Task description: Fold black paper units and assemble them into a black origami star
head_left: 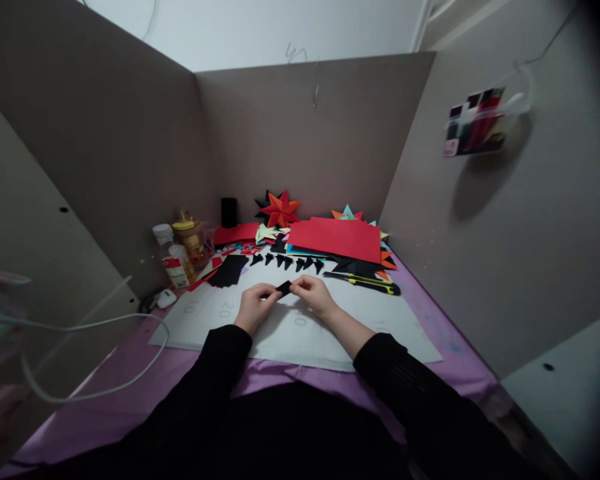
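Between my two hands, above the white paper sheet (275, 343), is a small black piece of paper (284, 288). My left hand (255, 303) pinches its left end between thumb and fingers. At its other end, my right hand (314, 293) is closed on it the same way. Just beyond the hands runs a row of several small folded black paper pieces (283, 261). Black paper strips (229, 271) lie to the left of them. A black and yellow utility knife (375, 285) rests to the right of my right hand.
Red paper sheets (335, 239) are stacked at the back right. Folded paper stars (281, 209) stand against the rear panel. Bottles (174, 260) and a cup (191, 240) are at the left. A white cable (100, 325) loops in front at the left.
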`<state>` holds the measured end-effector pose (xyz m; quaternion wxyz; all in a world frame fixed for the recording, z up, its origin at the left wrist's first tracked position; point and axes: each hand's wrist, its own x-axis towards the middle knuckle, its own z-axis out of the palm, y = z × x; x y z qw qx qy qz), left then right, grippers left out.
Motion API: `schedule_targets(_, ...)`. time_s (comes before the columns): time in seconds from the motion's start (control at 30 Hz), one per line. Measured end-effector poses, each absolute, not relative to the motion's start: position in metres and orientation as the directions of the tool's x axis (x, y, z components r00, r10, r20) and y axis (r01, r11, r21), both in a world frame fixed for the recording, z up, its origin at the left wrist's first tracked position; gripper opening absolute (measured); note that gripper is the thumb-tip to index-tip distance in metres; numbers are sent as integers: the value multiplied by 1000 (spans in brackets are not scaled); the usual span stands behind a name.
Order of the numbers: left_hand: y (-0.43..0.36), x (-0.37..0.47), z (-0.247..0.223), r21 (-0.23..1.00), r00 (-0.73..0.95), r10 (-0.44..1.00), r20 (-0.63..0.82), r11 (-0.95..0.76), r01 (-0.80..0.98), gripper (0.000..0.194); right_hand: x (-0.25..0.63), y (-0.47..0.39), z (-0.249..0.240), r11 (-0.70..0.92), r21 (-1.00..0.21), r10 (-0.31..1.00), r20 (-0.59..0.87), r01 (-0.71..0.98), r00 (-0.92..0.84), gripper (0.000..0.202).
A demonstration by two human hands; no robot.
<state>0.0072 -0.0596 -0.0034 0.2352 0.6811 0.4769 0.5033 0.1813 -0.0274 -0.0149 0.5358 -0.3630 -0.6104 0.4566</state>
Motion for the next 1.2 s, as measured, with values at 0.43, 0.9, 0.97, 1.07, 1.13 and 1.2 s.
schedule_targets(0.43,-64,10,-2,840,-46,924,380,-323,436,18,178,-26,-17,329,-943,937,332,-50,-106,16)
schedule_targets(0.9,-65,11,1,874,-50,936,347,-304,379,21,175,-25,-20,346,-937,930,350,-54,-114,17)
schedule_targets(0.97,-64,11,-1,877,-57,933,356,-313,364,20,174,-26,-19,366,-928,921,372,-69,-117,15)
schedule_targets(1.07,-64,12,-3,865,-29,920,391,-357,351,21,173,-29,-17,412,-911,896,411,-32,-170,20)
schedule_targets(1.13,-64,12,-4,843,23,908,419,-398,362,19,174,-30,-16,452,-890,872,425,65,-241,16)
schedule_targets(1.2,-64,12,-5,828,52,901,431,-418,373,16,175,-29,-17,461,-879,867,415,125,-277,8)
